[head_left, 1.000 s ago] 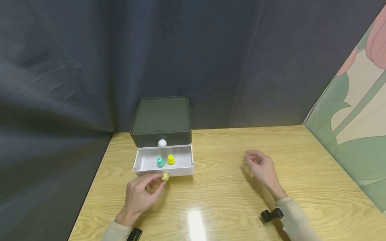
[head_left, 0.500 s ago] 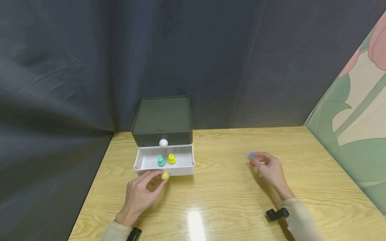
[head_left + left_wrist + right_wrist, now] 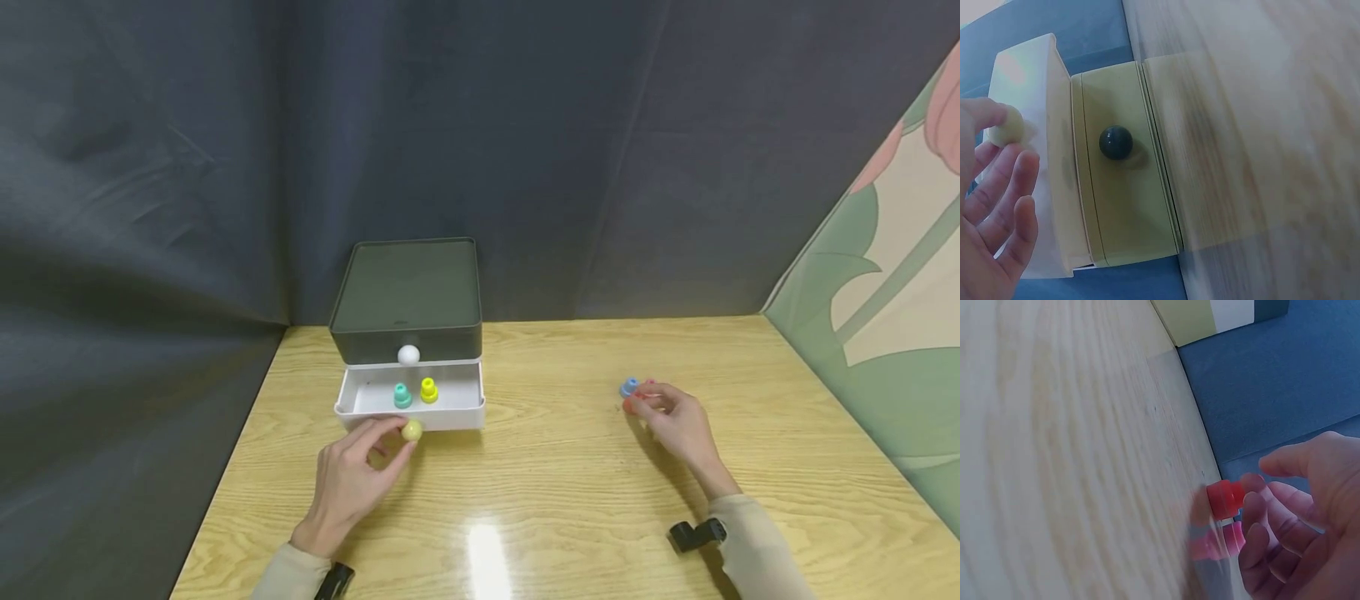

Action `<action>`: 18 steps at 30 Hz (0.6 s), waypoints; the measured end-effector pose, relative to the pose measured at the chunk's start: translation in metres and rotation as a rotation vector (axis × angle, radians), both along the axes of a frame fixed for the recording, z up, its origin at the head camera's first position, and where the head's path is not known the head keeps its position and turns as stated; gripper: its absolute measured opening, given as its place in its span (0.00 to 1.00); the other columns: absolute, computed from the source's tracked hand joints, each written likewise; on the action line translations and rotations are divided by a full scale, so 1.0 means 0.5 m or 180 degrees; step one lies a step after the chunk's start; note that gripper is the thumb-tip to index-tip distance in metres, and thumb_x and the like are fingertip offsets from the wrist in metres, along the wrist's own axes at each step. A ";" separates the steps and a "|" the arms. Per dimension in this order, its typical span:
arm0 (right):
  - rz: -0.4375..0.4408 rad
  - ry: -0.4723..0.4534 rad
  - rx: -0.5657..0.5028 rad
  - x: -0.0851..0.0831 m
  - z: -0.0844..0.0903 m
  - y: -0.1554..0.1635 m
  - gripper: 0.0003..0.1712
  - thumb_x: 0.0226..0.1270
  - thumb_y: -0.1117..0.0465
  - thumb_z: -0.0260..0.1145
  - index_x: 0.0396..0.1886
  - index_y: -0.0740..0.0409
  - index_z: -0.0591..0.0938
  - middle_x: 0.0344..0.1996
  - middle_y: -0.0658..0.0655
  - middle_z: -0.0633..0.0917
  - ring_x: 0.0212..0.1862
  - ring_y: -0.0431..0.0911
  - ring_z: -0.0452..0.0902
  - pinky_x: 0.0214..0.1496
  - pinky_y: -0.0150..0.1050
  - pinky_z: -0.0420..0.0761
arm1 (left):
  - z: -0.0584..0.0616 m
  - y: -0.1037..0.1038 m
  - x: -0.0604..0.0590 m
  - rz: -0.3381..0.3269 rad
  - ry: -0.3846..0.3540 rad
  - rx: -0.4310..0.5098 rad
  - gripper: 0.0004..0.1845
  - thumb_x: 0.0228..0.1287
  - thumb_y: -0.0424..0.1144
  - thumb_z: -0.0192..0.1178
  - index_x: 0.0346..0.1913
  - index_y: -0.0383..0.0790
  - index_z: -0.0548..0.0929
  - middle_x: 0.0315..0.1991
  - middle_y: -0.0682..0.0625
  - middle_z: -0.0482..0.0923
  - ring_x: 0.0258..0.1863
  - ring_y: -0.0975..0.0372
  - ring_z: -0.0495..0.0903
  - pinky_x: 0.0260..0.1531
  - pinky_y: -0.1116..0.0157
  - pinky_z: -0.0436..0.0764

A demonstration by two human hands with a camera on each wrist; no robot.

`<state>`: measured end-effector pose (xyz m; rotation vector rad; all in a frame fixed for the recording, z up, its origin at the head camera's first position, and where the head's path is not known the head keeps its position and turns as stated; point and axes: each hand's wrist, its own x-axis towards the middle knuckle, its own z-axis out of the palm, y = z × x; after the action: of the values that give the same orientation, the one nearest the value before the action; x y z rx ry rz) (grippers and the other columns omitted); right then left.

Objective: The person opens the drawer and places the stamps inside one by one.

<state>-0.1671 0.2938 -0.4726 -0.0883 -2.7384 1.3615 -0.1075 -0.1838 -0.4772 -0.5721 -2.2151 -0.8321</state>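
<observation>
drawer (image 3: 450, 410): 2 pegs | right hand (image 3: 678, 425): 3 pegs | left hand (image 3: 351, 479): 1 knob (image 3: 412, 430)

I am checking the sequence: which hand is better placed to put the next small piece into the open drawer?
Probably the right hand: it pinches the red piece, while the left hand holds the drawer knob.

This looked like a staged recording booth rather than a lived-in room. Dark cloth (image 3: 480, 125) was hung behind and to the left of a pale wood desk (image 3: 570, 467), a painted flower panel (image 3: 892, 275) closed off the right, and both wrists wore black cameras (image 3: 696, 535).
</observation>
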 end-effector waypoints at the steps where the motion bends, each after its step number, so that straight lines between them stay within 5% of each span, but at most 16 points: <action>1: 0.0006 -0.0013 0.0014 0.000 0.000 0.001 0.26 0.78 0.50 0.68 0.63 0.66 0.82 0.49 0.70 0.89 0.29 0.41 0.84 0.27 0.35 0.83 | 0.000 0.001 -0.002 0.0018 0.0011 -0.0008 0.18 0.52 0.36 0.81 0.47 0.42 0.91 0.35 0.47 0.91 0.21 0.66 0.85 0.21 0.70 0.82; 8: 0.0058 -0.0057 0.0066 -0.001 -0.001 0.005 0.28 0.78 0.49 0.69 0.65 0.65 0.81 0.49 0.70 0.89 0.29 0.41 0.84 0.28 0.35 0.83 | 0.000 0.011 -0.013 0.0177 -0.0025 0.0019 0.18 0.52 0.38 0.81 0.48 0.44 0.92 0.36 0.48 0.92 0.21 0.66 0.85 0.20 0.71 0.80; 18: 0.0151 -0.0065 0.0141 -0.002 -0.001 0.012 0.30 0.79 0.48 0.68 0.66 0.67 0.80 0.49 0.72 0.89 0.29 0.43 0.85 0.28 0.36 0.83 | 0.012 0.021 -0.035 0.0494 -0.0472 0.0264 0.15 0.57 0.42 0.81 0.47 0.49 0.92 0.38 0.52 0.94 0.21 0.66 0.87 0.21 0.73 0.75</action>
<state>-0.1680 0.2996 -0.4730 -0.0349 -2.8032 1.3177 -0.1251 -0.1735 -0.4714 -0.3024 -2.3120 -0.9050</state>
